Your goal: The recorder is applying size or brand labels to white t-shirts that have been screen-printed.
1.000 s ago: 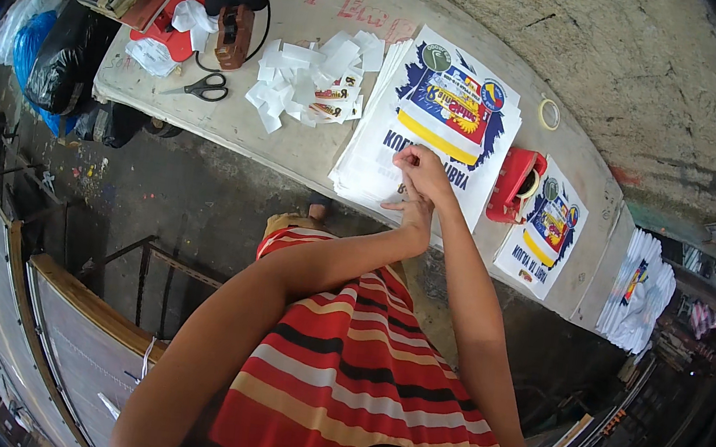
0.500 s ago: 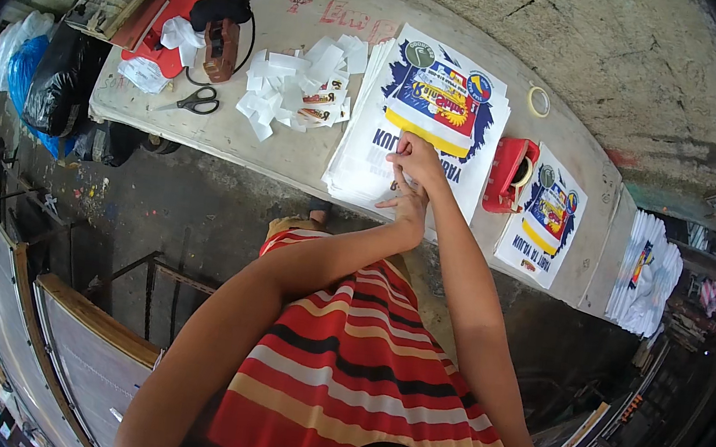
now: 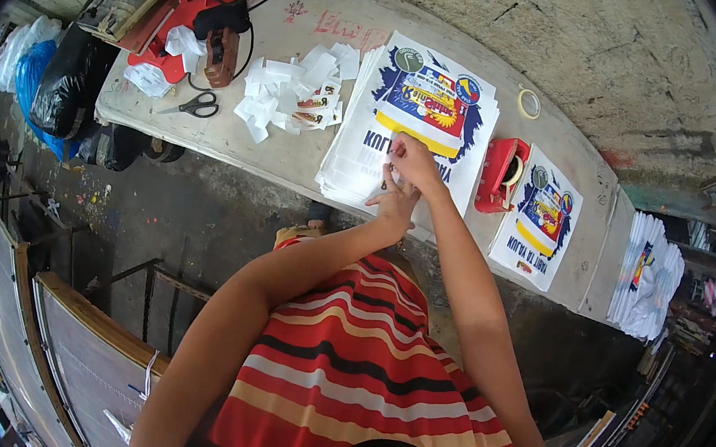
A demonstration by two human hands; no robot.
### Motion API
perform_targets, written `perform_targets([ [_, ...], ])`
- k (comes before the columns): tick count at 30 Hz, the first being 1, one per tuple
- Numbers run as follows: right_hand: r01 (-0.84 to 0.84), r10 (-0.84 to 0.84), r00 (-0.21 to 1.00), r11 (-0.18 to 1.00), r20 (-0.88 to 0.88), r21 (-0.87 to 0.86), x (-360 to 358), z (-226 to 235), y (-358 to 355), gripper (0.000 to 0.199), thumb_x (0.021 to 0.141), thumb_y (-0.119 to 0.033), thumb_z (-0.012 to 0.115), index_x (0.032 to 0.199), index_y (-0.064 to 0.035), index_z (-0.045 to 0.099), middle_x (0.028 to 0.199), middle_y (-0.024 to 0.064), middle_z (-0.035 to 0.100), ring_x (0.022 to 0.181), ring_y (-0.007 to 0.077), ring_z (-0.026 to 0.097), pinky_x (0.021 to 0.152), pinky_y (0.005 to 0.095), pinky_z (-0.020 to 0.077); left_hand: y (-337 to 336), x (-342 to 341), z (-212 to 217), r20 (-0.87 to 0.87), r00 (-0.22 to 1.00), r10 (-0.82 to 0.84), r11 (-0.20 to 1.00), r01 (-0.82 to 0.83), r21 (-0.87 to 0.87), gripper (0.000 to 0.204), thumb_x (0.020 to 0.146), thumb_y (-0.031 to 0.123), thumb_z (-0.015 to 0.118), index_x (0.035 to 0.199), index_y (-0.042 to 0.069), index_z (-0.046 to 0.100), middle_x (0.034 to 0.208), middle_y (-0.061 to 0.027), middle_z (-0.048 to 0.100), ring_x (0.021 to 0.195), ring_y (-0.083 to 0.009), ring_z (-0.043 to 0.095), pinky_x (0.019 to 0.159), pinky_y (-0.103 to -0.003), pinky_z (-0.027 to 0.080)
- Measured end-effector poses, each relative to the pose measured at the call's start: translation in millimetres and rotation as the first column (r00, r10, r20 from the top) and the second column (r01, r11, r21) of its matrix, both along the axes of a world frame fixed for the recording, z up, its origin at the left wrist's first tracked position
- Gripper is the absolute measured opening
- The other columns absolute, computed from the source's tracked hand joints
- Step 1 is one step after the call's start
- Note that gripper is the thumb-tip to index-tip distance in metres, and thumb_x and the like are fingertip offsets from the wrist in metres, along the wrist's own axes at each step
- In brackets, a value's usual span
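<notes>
Fingers are spread on the left hand (image 3: 394, 205) and curled on the right hand (image 3: 416, 161), whose fingertips are drawn close together; whether anything is pinched there cannot be told. At the left, black-handled scissors (image 3: 184, 107) are laid on the table (image 3: 226, 142), followed by loose paper slips (image 3: 282, 74). Next comes the stack of printed sheets (image 3: 428, 112), placed directly under and beyond both hands. Its long axis is pointed away from the body, tilted slightly rightward at the far end, so most of the printed face is left ahead of the fingertips. The near edge is reached more closely by the left hand, which appears to be rested on the paper; the right hand is set just beyond it, nearer the yellow band of the print. Further right, a red tape dispenser (image 3: 492, 173) is stood just beside the stack, then a single printed sheet (image 3: 543, 211) is laid flat, apart from both hands.
</notes>
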State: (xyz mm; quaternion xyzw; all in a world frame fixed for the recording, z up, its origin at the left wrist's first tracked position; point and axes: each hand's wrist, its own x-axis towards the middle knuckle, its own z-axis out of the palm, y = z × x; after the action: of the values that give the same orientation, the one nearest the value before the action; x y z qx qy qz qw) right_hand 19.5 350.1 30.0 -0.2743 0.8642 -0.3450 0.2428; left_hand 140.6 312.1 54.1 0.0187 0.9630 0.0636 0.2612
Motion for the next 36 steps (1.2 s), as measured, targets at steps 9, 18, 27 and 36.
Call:
perform_targets([
  [9,0.514,-0.442,0.814,0.850,-0.377,0.113,18.6,-2.2,156.4,0.064,0.079,-0.034,0.084,0.121,-0.0026,0.049,0.110,0.0218,0.062,0.102,0.0384,0.062,0.088,0.0477,0.0496,-25.8,47.5,21.5,-0.233,0.959,0.164,0.934,-0.075,0.350,0.075,0.084,0.034,0.075,0.146,0.011,0.041,0.146,-0.0190,0.044,0.136,-0.0499,0.040,0.096,-0.068,0.045],
  [18,0.618,-0.621,0.783,0.782,-0.017,-0.081,21.4,-27.6,180.0,0.054,0.076,-0.027,0.086,0.109,-0.0008,0.053,0.105,0.0215,0.067,0.102,0.0378,0.064,0.088,0.0439,0.0489,-47.3,69.0,13.9,-0.288,0.887,0.361,0.908,-0.265,0.323,0.064,0.087,0.038,0.072,0.139,0.005,0.054,0.138,-0.0140,0.051,0.128,-0.0354,0.048,0.099,-0.053,0.047],
  [27,0.554,-0.556,0.831,0.825,0.012,-0.108,15.1,-15.2,185.3,0.045,0.078,-0.025,0.085,0.100,-0.0002,0.056,0.092,0.0200,0.067,0.088,0.0371,0.065,0.079,0.0450,0.0490,-54.7,64.2,20.8,-0.302,0.938,0.169,0.970,-0.104,0.220,0.065,0.088,0.043,0.070,0.139,0.005,0.057,0.141,-0.0173,0.046,0.125,-0.0406,0.047,0.098,-0.052,0.047],
  [36,0.461,-0.474,0.865,0.880,-0.165,-0.114,18.2,30.4,190.7,0.026,0.101,-0.022,0.053,0.101,-0.0021,0.069,0.091,0.0235,0.069,0.087,0.0414,0.068,0.077,0.0528,0.0522,-60.9,37.1,58.0,-0.064,0.865,0.497,0.726,-0.374,0.577,0.048,0.096,0.031,0.067,0.132,0.000,0.061,0.130,-0.0207,0.061,0.114,-0.0362,0.062,0.098,-0.041,0.050],
])
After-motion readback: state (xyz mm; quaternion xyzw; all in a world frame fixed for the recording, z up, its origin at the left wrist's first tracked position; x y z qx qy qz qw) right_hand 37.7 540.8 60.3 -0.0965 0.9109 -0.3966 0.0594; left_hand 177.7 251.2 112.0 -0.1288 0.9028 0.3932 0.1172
